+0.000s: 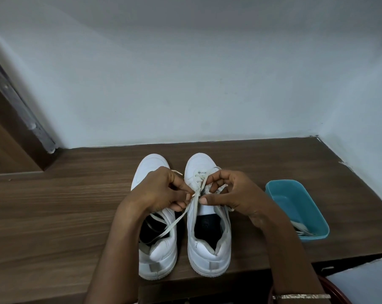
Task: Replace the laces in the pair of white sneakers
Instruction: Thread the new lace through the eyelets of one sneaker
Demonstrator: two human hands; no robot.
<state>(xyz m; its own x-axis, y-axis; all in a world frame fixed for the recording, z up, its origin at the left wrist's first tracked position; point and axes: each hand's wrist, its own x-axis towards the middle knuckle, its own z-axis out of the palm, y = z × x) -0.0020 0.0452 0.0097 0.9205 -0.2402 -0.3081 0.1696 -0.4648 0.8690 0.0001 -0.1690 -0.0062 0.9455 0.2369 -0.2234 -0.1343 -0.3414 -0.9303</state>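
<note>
My fingers [182,188] are pressed together in two pinches over the right sneaker [209,255]. My left hand [157,191] nips the lace [177,220] between thumb and fingertips, and my right hand [234,194] curls round it, thumb against forefinger, just above the eyelets. I hold it close to the holes on both sides, which I judge gives me control of the end as it goes through an eyelet. I cannot tell whether it is going in or coming out.

Nearest me, a thin bracelet [302,296] sits on my right wrist. The two sneakers stand side by side near the front edge of the tabletop [54,205], heels toward me and toes away. That puts the open throats under my hands. The left sneaker [157,255] lies mostly under my left forearm. The slack of the lace trails down across its dark opening, kept clear of the eyelets I am working on. The right sneaker is laced at least in its far rows.

To the right, well apart from the sneakers but in easy reach, sits a teal tub [295,202]. It holds a small heap of pale laces [302,229] in its near corner. Whether those are the old pair or the new I cannot say.

Beyond everything, the tabletop ends at a plain pale wall [185,84].
</note>
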